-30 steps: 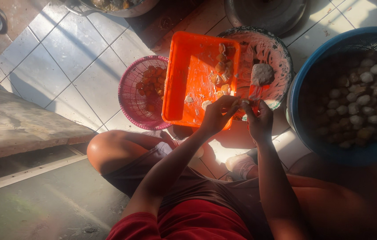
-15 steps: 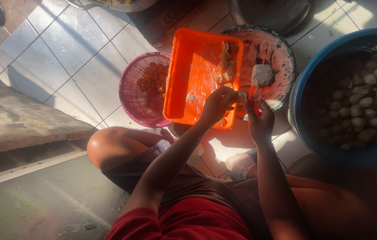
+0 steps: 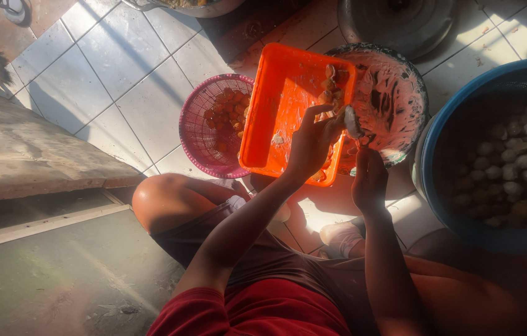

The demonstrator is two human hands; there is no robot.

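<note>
Peeling over the orange tray's far-right corner
Left hand point(image 3: 310, 146) pinches a pale round piece point(image 3: 351, 121) — right hand point(image 3: 369, 180) closed, contents unclear — a slip could drop it off the orange tray point(image 3: 276, 93).

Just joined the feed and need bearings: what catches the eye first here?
The bright orange tray at centre, tilted between a pink basket on its left and a smeared bowl on its right. Both hands meet at its right edge: the left hand holds a pale round piece, the right hand just below. A blue tub of pale lumps fills the right side.

Small pale peeled piece point(image 3: 351, 121), pinched over tilted orange tray point(image 3: 276, 112).
</note>
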